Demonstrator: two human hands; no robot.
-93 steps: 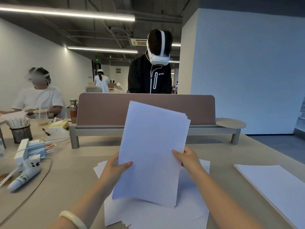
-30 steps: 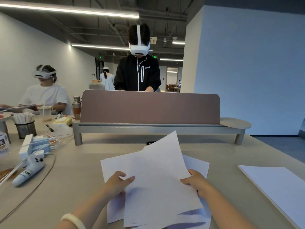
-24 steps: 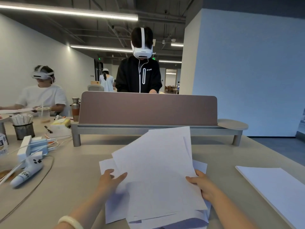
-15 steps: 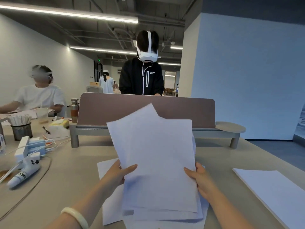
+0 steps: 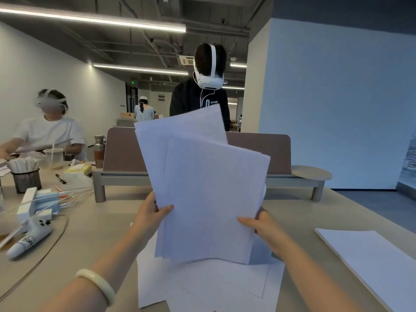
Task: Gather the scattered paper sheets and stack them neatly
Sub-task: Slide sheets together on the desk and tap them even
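I hold a bundle of white paper sheets [image 5: 202, 188] upright in front of me, its lower edge standing on loose sheets [image 5: 209, 287] that lie spread on the table. My left hand [image 5: 150, 215] grips the bundle's left edge, thumb on the front. At the right edge my right hand [image 5: 261, 224] grips the bundle the same way. The sheets in the bundle are uneven, one back sheet sticking out at the top left. A neat white stack [image 5: 369, 260] lies on the table at the right.
A brown desk divider [image 5: 121, 152] on a grey stand crosses the beige table [image 5: 94, 228] behind the sheets. At the left lie a white controller [image 5: 29, 239], cables, a power strip and a mesh pen cup [image 5: 26, 179]. Two persons with headsets are opposite and left.
The bundle has been lifted from lying on the table to nearly upright, and both hands have risen with it. The sheets have drawn closer together.
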